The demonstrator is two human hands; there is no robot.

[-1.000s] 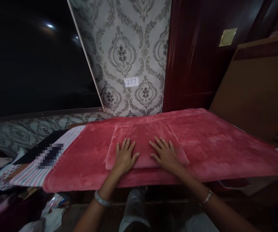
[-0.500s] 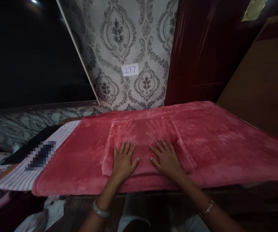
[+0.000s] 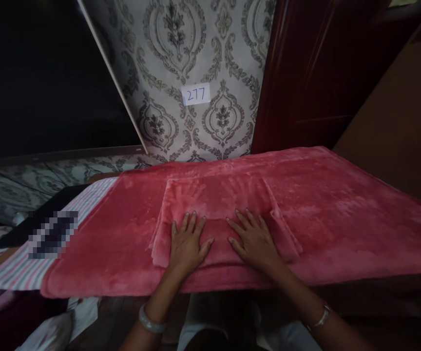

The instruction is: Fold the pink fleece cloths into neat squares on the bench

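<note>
A folded pink plush cloth (image 3: 216,195) lies in a flat rectangle, its layered edges showing at both sides. My left hand (image 3: 187,241) rests palm down on its near left part, fingers spread. On the near right part, my right hand (image 3: 252,240) also lies flat with fingers apart. Neither hand grips anything. Faint hand-shaped marks show in the pile beyond my fingertips. Beneath the folded piece spreads a larger pink plush cover (image 3: 342,214) of the same colour, reaching across most of the surface.
A striped cloth (image 3: 16,273) shows at the left, with a blurred dark patch on it. Behind stand a dark screen (image 3: 49,78), patterned wallpaper with a "277" paper label (image 3: 196,94), and a dark red door (image 3: 298,73). A brown panel (image 3: 400,117) rises at the right.
Both hands stay flat in nearly the same place on the folded cloth. The camera view has shifted slightly.
</note>
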